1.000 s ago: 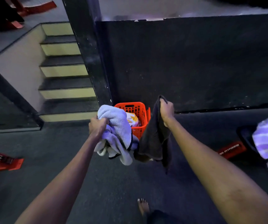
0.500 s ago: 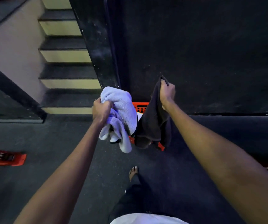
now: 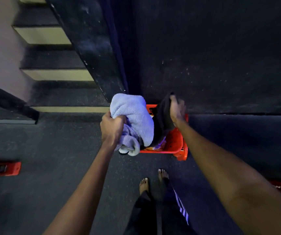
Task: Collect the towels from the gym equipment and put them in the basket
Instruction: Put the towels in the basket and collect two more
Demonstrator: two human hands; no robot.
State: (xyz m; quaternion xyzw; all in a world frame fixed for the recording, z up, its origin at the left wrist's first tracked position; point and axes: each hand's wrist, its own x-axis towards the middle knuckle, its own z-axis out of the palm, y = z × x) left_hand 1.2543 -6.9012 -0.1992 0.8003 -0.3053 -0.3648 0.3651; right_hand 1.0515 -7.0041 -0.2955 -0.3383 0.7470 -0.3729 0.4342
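As a barefoot person stands near the orange basket (image 3: 175,143), the left hand (image 3: 111,128) clutches a pale towel (image 3: 133,119), the right hand (image 3: 176,111) a dark towel (image 3: 161,117); neither is dropped in yet.

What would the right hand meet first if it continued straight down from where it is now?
Probably the orange basket. The right hand, gripping the dark towel, appears to hang over its open top; depth is unclear from this single view.

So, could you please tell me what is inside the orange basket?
The orange basket shows a little colourful fabric near its front; the dark towel and light towel cover the rest.
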